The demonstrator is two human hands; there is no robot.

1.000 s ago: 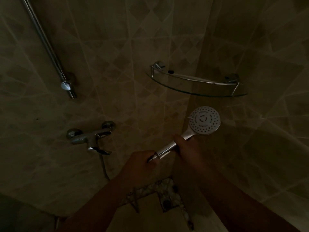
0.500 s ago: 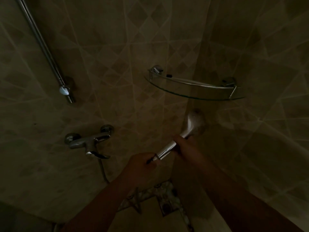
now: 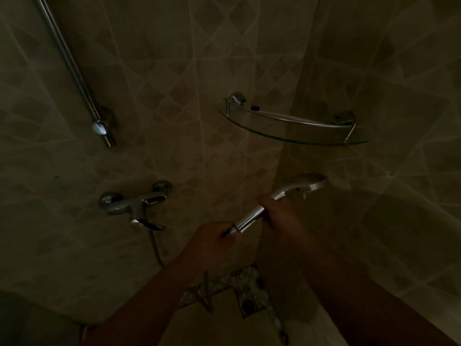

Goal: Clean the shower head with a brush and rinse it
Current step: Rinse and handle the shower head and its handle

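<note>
In a dim tiled shower corner I hold a chrome shower head (image 3: pixel 301 187) by its handle. My right hand (image 3: pixel 277 212) grips the upper handle just below the head, whose spray face is turned away and down so only its back and rim show. My left hand (image 3: pixel 212 242) is closed around the handle's lower end, where a dark fitting sticks out. No brush is visible.
A chrome mixer tap (image 3: pixel 136 204) is mounted on the wall at the left, with a hose (image 3: pixel 156 250) hanging below it. A slide rail (image 3: pixel 74 68) runs up the left wall. A glass corner shelf (image 3: pixel 294 129) hangs above the head. A patterned floor drain (image 3: pixel 247 299) lies below.
The shower head has rotated: its white spray face faced me a second ago and now points away and down. Both hands kept their grip.
</note>
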